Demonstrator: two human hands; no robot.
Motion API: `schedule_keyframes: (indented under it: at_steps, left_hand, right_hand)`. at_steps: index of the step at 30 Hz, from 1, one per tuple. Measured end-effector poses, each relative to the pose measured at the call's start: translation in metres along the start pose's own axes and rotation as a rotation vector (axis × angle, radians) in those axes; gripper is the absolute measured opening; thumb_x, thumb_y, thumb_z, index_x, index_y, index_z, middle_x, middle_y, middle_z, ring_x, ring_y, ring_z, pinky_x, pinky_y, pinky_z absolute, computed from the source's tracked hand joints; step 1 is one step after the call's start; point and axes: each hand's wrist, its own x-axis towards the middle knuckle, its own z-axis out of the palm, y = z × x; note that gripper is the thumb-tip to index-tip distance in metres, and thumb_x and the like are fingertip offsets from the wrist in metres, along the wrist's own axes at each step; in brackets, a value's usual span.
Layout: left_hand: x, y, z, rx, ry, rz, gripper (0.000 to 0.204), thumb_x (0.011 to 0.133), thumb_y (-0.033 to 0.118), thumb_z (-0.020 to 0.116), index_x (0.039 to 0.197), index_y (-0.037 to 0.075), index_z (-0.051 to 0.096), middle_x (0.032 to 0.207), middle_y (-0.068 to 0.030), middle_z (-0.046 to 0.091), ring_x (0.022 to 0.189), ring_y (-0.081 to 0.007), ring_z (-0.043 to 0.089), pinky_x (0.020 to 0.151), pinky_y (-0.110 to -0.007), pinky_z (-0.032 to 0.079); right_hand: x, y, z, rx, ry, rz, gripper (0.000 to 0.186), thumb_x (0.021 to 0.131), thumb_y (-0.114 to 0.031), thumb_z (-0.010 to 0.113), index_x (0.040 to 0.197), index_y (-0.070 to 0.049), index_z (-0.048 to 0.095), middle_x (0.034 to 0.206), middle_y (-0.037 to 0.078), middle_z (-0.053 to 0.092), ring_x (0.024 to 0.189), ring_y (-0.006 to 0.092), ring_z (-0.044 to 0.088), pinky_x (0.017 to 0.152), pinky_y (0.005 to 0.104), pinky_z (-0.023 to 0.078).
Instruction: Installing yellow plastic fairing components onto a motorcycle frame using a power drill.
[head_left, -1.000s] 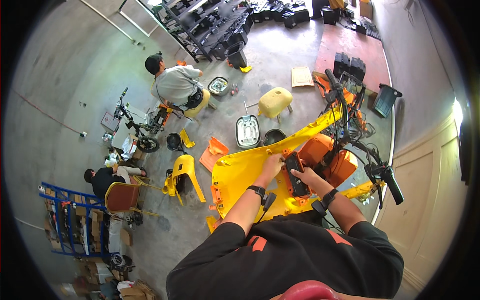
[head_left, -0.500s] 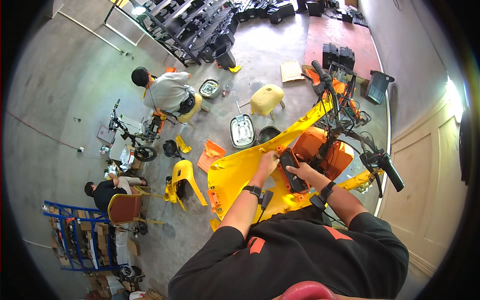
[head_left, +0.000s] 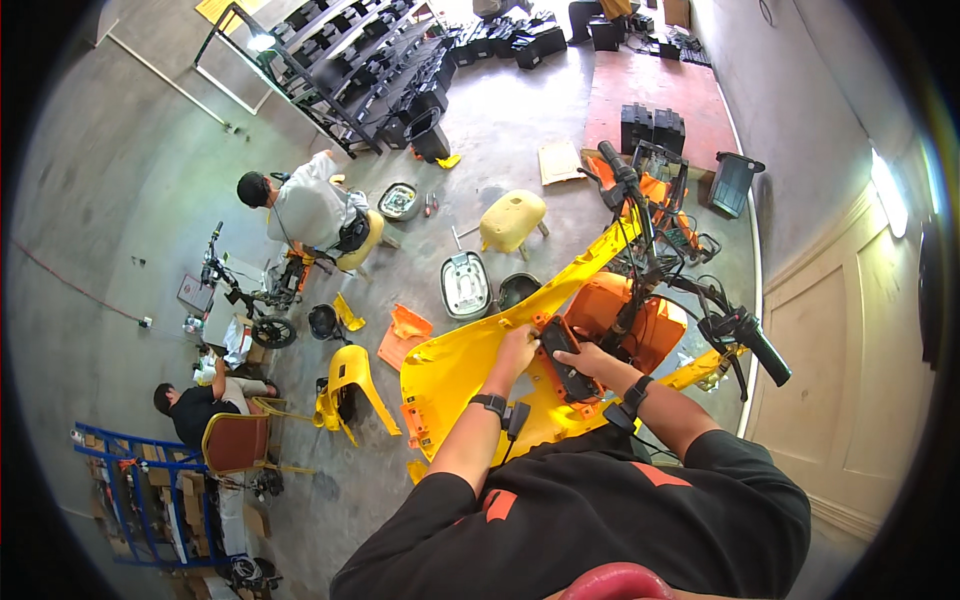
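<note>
A large yellow body panel [head_left: 450,370] with orange tabs lies in front of me beside a handlebar assembly [head_left: 740,335]. An orange housing [head_left: 582,398] holding a long black part [head_left: 569,362] sits on it. My left hand [head_left: 515,350] is closed at the housing's upper left edge; what its fingertips pinch is hidden. My right hand [head_left: 590,362] grips the black part and housing from the right, thumb across the black part. Orange bodywork [head_left: 650,325] stands beyond my hands, around the steering column.
Two co-workers [head_left: 305,215] [head_left: 195,420] sit at left by a partly stripped bike [head_left: 270,330]. Yellow fairings [head_left: 350,380], an orange panel [head_left: 400,345], a stool [head_left: 510,220] and metal-cored pieces [head_left: 465,285] lie ahead. A blue rack [head_left: 140,460] is lower left; a wall and door [head_left: 820,360] right.
My view has turned slightly, so the scene and both hands sit further left in the picture. Both hands stay on the housing. The nearer grey-shirted co-worker's arm has risen.
</note>
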Motion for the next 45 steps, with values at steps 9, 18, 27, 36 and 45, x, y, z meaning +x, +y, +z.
schedule_keyframes:
  at_steps: [9,18,27,36,45]
  left_hand:
    - [0.011,-0.026,-0.003,-0.068,-0.074,0.047,0.023,0.079,0.014,0.069,0.1,0.007,0.069,0.097,-0.0183,0.068,0.09,-0.0338,0.066,0.08,-0.041,0.05]
    - [0.003,0.005,-0.007,0.052,-0.041,-0.006,0.023,0.078,0.015,0.069,0.101,0.007,0.069,0.095,-0.0171,0.069,0.091,-0.0333,0.066,0.079,-0.04,0.05]
    - [0.01,-0.011,-0.007,-0.084,-0.104,0.057,0.019,0.079,0.015,0.068,0.095,0.006,0.07,0.092,-0.0185,0.068,0.091,-0.0345,0.065,0.079,-0.04,0.05]
    - [0.002,0.002,-0.004,0.04,-0.012,0.002,0.022,0.078,0.013,0.069,0.097,0.002,0.068,0.093,-0.02,0.068,0.089,-0.0337,0.066,0.079,-0.039,0.051]
    - [0.005,-0.005,-0.006,-0.088,-0.085,0.049,0.021,0.08,0.012,0.067,0.099,0.004,0.069,0.096,-0.0179,0.069,0.093,-0.0324,0.066,0.081,-0.039,0.051]
  right_hand:
    - [0.003,-0.008,-0.003,-0.049,-0.089,0.042,0.065,0.083,-0.046,0.069,0.123,0.003,0.053,0.107,0.014,0.065,0.094,0.0243,0.064,0.082,0.0348,0.05]
    - [0.0,-0.003,-0.003,-0.016,-0.014,-0.001,0.047,0.09,-0.038,0.065,0.115,0.001,0.062,0.097,0.01,0.067,0.082,0.0199,0.064,0.074,0.0344,0.051]
    - [0.018,0.015,0.0,-0.107,0.017,-0.037,0.05,0.089,-0.041,0.065,0.115,0.002,0.062,0.098,0.011,0.068,0.084,0.0206,0.065,0.075,0.0341,0.051]
    - [0.004,-0.002,0.0,-0.129,0.017,0.029,0.052,0.089,-0.042,0.064,0.116,0.002,0.062,0.099,0.011,0.068,0.084,0.021,0.065,0.076,0.0345,0.051]
    - [0.015,0.012,-0.001,-0.059,0.008,0.004,0.05,0.089,-0.04,0.066,0.115,0.003,0.062,0.097,0.011,0.068,0.082,0.0202,0.065,0.075,0.0339,0.051]
